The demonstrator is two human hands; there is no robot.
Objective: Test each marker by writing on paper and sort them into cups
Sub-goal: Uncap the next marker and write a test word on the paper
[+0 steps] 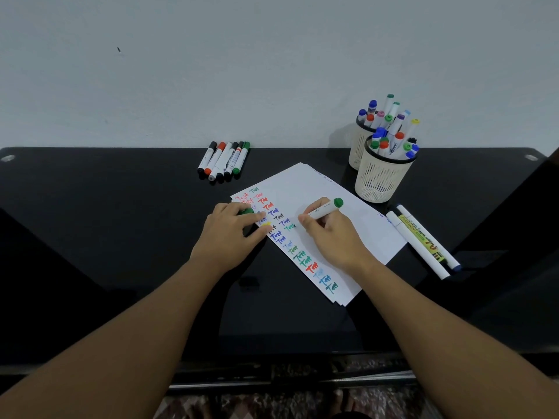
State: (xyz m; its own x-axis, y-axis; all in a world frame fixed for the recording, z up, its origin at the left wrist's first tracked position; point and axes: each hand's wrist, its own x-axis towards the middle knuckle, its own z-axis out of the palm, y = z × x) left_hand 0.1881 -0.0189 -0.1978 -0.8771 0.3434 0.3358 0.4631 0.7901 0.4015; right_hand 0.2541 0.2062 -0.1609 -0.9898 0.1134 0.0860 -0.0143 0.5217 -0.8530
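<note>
Two cups [381, 179], six loose markers [223, 160], two hands [331, 234]

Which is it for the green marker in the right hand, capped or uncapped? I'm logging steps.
Uncapped: the left hand holds a green cap, and the right hand has the marker tip-down on the paper.

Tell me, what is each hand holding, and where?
Right hand grips a green marker low on its barrel; left hand holds its green cap against the paper.
</note>
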